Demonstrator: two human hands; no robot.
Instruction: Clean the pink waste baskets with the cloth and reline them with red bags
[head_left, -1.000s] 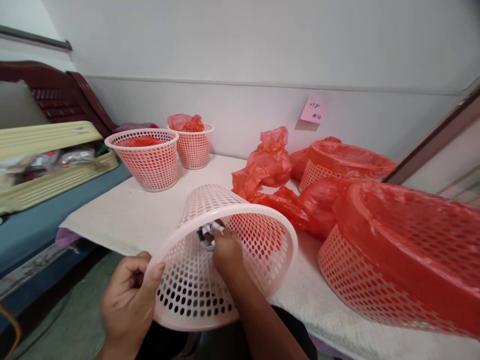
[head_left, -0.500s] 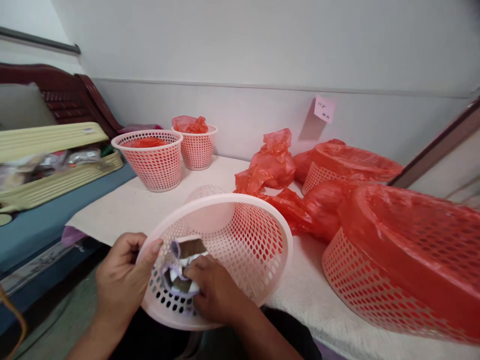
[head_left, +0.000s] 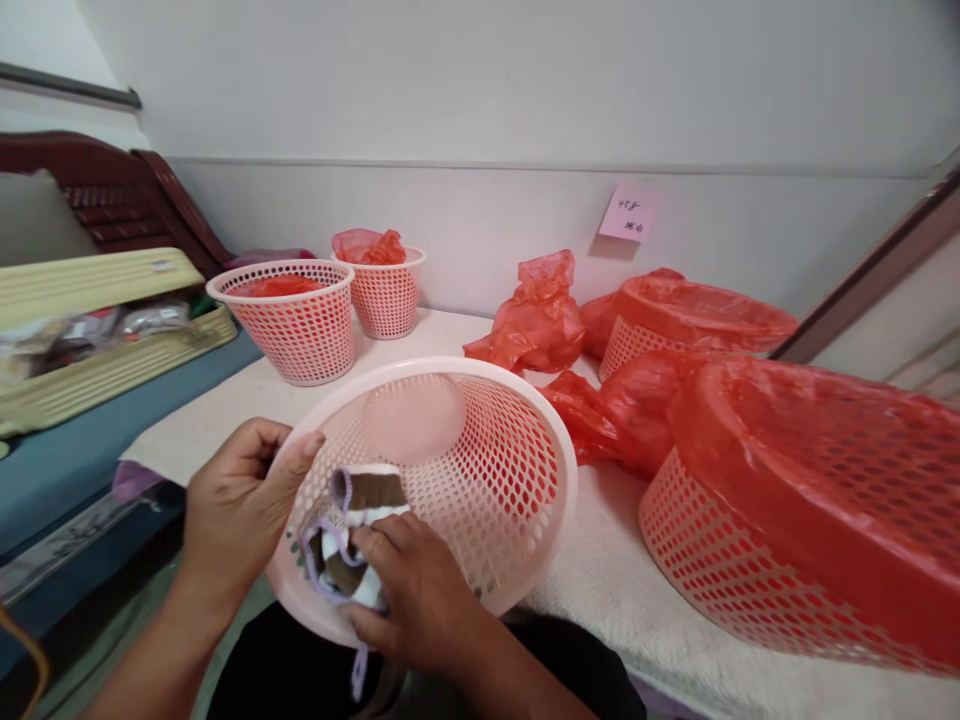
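Note:
My left hand (head_left: 238, 500) grips the left rim of a pale pink plastic basket (head_left: 566, 450), thumb over the inside edge. The basket is tilted, with its mouth towards me and its round holes showing. Inside its lower left lie brown-and-white striped knitted pieces (head_left: 375, 490) with purple edging, which look like gloves by their cuffs. My right hand (head_left: 412, 590) is closed on them, palm down, its fingertips partly hidden by the cloth. A purple thread end (head_left: 359, 672) hangs below the basket's rim.
Large baskets lined with red plastic bags (head_left: 795, 540) stand at right, beside crumpled red bags (head_left: 540, 310). Two smaller pink baskets (head_left: 300, 335) with red bags inside stand at back left. A pink note (head_left: 627, 212) is on the wall. An open cream case (head_left: 105, 365) lies at left.
The basket has tipped a little more towards me and its base inside shows more. My right hand has drawn the knitted pieces slightly left and down, towards the near rim.

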